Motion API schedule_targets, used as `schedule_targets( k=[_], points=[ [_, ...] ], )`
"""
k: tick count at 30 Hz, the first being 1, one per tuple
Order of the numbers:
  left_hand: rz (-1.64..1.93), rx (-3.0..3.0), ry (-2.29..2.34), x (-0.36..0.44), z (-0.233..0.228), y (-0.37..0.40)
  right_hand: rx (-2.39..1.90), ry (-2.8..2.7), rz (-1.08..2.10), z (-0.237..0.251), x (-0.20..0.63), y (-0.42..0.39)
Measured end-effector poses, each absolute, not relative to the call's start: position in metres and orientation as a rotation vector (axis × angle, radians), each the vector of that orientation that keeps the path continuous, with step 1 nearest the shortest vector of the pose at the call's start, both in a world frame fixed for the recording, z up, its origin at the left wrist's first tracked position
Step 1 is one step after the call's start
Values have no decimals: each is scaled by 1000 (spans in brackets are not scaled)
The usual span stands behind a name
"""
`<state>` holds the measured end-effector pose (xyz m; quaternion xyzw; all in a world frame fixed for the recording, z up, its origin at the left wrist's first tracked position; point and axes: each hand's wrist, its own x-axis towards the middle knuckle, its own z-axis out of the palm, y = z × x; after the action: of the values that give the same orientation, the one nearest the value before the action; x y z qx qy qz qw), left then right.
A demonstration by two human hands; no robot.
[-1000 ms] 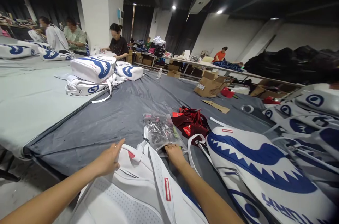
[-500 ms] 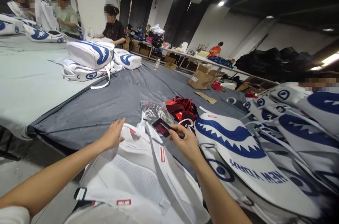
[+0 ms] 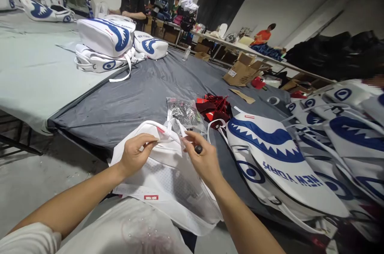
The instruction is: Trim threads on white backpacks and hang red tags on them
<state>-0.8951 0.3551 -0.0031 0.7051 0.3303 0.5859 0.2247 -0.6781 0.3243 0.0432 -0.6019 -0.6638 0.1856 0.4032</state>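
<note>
left hand (image 3: 135, 157): pinching top edge of white backpack (image 3: 168, 174) | right hand (image 3: 203, 159): closed on small dark piece (image 3: 198, 149) at its strap | clear bag (image 3: 185, 113) just beyond on grey surface (image 3: 135, 102)

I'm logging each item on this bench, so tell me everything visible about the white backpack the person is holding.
The white backpack lies back-side up at the near edge of the grey-covered table, partly overhanging it. It looks like smooth synthetic fabric with a perforated mesh panel, white straps and a small red label. The left hand pinches its top edge; the right hand, with a small dark object in its grip, touches the strap there.
</note>
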Motion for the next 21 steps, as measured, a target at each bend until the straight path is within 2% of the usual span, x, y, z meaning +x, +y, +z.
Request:
schedule_targets(
  k=[4, 7, 10, 13, 17, 21],
  points=[
    [1488, 1891, 984, -898, -10, 354, -1335, -1885, 241, 41, -681, 318],
    [1415, 2014, 910, -896, -21, 346, -1235, -2193, 186, 36, -690, 314],
    [1405, 2167, 849, -899, -34, 335, -1322, -2404, 40, 27, -693, 313],
    [1408, 2190, 981, -912, -46, 334, -1453, -2366, -134, 21, -688, 323],
    [1243, 1983, 1557, -934, -58, 350, -1654, -2280, -46, 20, -688, 348],
    [822, 1870, 1578, -939, -78, 360, -1834, -2537, 216, 19, -709, 374]
  ],
)
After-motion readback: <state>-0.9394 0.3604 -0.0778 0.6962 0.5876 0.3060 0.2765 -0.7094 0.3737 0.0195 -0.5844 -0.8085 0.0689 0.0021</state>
